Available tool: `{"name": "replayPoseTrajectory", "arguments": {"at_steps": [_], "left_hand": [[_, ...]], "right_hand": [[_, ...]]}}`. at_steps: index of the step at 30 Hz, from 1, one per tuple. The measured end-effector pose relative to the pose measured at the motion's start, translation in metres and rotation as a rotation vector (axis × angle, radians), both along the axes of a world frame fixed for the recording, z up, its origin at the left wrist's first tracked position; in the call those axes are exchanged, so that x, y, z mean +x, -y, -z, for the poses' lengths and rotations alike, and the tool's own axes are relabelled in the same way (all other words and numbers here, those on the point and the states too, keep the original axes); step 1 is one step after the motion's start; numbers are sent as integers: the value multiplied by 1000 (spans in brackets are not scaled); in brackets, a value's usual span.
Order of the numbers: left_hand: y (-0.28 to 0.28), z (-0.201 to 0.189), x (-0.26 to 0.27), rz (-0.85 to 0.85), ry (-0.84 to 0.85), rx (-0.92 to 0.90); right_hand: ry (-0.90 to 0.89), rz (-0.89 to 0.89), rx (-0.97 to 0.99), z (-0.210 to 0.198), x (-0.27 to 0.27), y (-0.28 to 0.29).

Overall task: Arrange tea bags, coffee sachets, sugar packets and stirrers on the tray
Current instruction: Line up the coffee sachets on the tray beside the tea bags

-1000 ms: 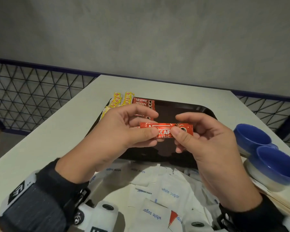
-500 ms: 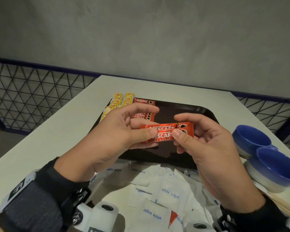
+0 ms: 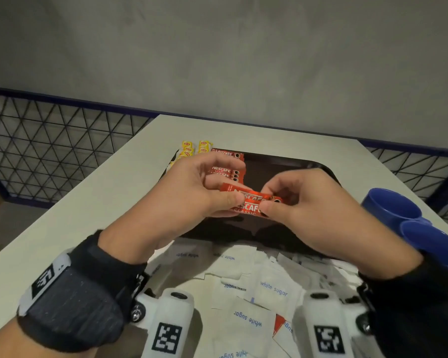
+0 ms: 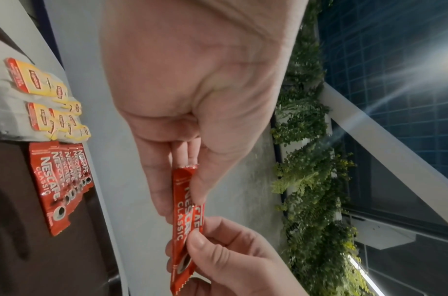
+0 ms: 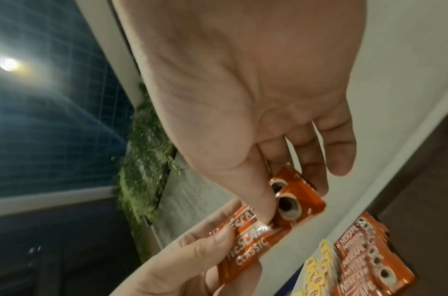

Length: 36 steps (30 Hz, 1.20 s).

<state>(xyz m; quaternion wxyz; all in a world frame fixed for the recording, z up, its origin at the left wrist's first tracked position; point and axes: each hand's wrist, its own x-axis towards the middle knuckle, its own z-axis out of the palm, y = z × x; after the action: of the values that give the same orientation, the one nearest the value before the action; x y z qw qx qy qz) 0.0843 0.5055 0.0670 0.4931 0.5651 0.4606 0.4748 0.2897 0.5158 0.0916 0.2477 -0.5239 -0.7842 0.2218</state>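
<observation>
Both hands hold red coffee sachets [image 3: 248,202] above the black tray [image 3: 290,166]; two overlapping sachets show. My left hand [image 3: 225,195] pinches their left end between thumb and fingers. My right hand [image 3: 265,205] pinches the right end [image 5: 291,202], thumb on top. In the left wrist view the held sachets [image 4: 184,216] hang between both hands. A fanned row of coffee sachets [image 3: 228,166] lies at the tray's far left, with yellow tea bags [image 3: 194,147] just beyond them. White sugar packets [image 3: 254,288] are heaped on the table in front of the tray.
Two stacked blue bowls [image 3: 404,218] stand at the right of the tray near the table edge. The white table [image 3: 93,202] ends at a wire mesh fence [image 3: 49,140] on the left. A grey wall rises behind.
The two held sachets have slid apart and now overlap at a slight angle. Both hands have lifted a little toward the far side of the tray, and the right thumb has curled in.
</observation>
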Motion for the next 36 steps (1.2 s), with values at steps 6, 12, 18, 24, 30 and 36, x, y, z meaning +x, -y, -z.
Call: {"name": "replayPoseTrajectory", "arguments": {"at_steps": [6,12,18,24,30,36], "left_hand": [[-3,-15,-21,-154,105,72],[-9,-29,-63,-443,289,115],[-11,-27,-77,-501,344,113],[-11,-27,-77,-475,343,123],[-11,-28,-79,-466,354,119],[-10,-29,-77,-463,348,117]], "right_hand": [[61,-112,-122,-34,-21,-37],[278,-23,-265,-2,-37,-69],[379,-43,-312,29,-57,-91],[523,-98,-215,30,-74,-100],[589,-120,-156,25,-79,-106],[614,-121,-128,22,-82,-108]]}}
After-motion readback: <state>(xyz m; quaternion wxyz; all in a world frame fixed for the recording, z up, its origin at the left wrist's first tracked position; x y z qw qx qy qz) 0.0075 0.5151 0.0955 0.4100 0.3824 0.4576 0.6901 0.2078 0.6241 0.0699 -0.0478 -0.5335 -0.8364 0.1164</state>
